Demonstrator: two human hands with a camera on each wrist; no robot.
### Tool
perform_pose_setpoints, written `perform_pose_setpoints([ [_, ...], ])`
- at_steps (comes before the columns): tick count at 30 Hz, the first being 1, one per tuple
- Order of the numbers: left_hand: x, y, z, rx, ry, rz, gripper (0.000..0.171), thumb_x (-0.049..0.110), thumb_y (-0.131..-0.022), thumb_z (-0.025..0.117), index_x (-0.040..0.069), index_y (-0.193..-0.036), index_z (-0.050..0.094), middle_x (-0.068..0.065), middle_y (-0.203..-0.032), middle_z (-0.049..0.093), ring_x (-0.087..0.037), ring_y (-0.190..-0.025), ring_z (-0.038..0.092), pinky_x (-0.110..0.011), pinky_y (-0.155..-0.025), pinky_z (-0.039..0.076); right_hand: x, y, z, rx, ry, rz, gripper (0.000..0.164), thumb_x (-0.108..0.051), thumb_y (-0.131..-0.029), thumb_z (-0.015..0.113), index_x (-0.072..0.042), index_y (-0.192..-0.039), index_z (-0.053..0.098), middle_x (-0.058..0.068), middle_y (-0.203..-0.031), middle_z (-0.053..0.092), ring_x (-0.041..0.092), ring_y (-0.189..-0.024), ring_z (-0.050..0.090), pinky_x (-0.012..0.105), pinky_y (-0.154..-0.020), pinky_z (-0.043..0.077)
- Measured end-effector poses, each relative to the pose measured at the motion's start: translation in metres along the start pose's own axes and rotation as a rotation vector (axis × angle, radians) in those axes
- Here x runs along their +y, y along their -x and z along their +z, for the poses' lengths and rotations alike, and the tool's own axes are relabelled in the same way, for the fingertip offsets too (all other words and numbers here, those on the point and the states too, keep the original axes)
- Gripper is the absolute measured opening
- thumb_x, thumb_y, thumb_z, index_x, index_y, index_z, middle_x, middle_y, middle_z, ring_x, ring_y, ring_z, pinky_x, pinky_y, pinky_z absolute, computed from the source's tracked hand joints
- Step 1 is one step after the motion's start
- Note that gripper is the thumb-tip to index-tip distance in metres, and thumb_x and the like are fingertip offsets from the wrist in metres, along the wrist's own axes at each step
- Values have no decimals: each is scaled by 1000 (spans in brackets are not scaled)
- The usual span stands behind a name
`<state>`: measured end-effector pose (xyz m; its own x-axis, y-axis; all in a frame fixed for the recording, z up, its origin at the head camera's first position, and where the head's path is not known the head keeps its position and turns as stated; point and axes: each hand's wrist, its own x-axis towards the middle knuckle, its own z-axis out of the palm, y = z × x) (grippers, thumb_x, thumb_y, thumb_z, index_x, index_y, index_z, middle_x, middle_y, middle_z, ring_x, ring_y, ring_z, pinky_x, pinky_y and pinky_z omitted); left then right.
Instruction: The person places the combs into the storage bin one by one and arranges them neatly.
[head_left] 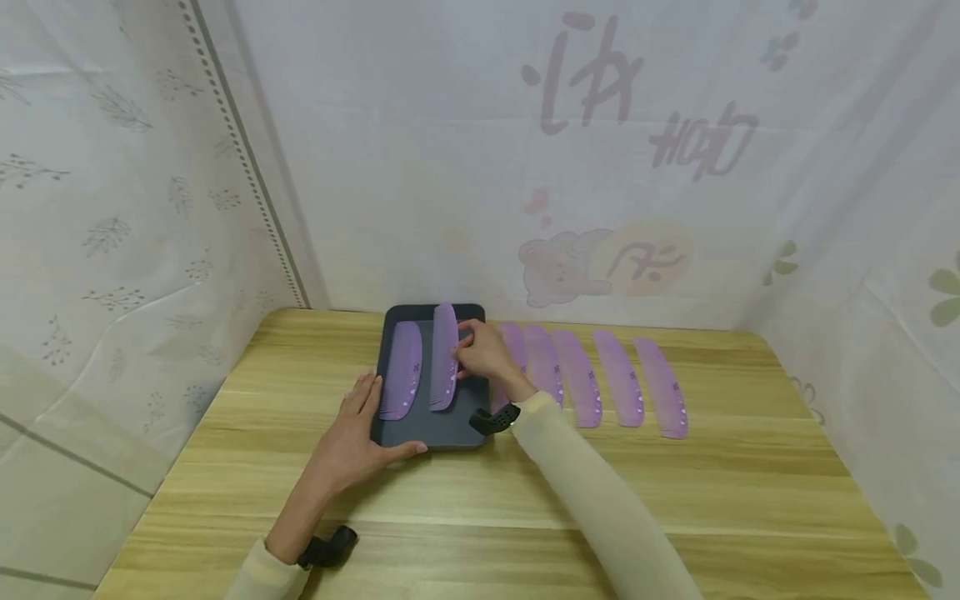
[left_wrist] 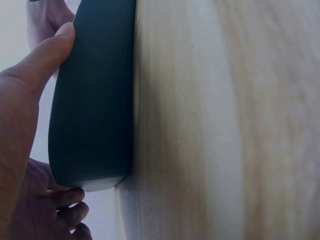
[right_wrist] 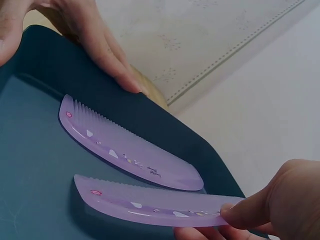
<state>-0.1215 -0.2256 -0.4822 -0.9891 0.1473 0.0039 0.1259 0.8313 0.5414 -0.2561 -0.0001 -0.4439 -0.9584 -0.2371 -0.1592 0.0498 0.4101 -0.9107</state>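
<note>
A dark blue-grey tray (head_left: 427, 435) stands on the table. My left hand (head_left: 352, 433) holds it at the near left corner, with the fingers along the left side and the thumb at the front rim. One purple comb (right_wrist: 125, 145) lies inside, along the left wall, its teeth toward that wall. My right hand (head_left: 483, 350) pinches a second purple comb (head_left: 444, 358) by its smooth back, between thumb (right_wrist: 235, 212) and fingers. This comb slants over the tray floor, beside the first and roughly parallel to it.
To the right of the tray, several more purple combs (head_left: 618, 379) lie in a row on the wooden table (head_left: 525, 517); my right hand and wrist partly cover the nearest ones. A printed cloth (head_left: 450, 167) hangs behind the table's far edge.
</note>
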Motion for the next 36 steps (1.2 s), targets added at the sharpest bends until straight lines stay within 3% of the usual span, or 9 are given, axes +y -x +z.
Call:
perform_pose_setpoints([
  [5,0,1,0,-2,0,-6,136,79,-72,74,1,-164,13,-20,-173,9,-42,-159,11,-61,-125,22,-1,-2,5,-12,38,4,57,5,-90,65,4,-145,50,22,-111,68,19,-58,70,38,-63,64],
  [12,1,1,1,6,1,-2,135,80,-72,74,2,-164,13,-19,-173,10,-45,-158,13,-64,-122,28,3,-7,8,16,163,-6,52,2,-89,68,8,-139,55,20,-105,74,11,-50,67,24,-53,59],
  [19,1,1,0,10,-2,-1,135,80,-73,73,2,-164,13,-19,-173,10,-46,-158,13,-65,-121,29,4,-7,13,40,337,-35,44,-2,-92,69,7,-134,60,15,-97,77,10,-53,69,17,-51,51],
  [29,1,0,0,5,-2,2,135,79,-73,74,2,-164,13,-18,-173,9,-46,-158,13,-64,-122,28,2,-6,11,13,385,-74,40,-9,-93,72,8,-129,65,18,-100,78,17,-63,75,21,-57,58],
  [36,0,0,0,3,-3,6,135,79,-73,74,2,-164,12,-17,-173,8,-44,-159,12,-63,-123,27,2,-4,3,-63,322,-123,42,-15,-94,73,5,-131,65,18,-110,73,15,-67,74,23,-62,60],
])
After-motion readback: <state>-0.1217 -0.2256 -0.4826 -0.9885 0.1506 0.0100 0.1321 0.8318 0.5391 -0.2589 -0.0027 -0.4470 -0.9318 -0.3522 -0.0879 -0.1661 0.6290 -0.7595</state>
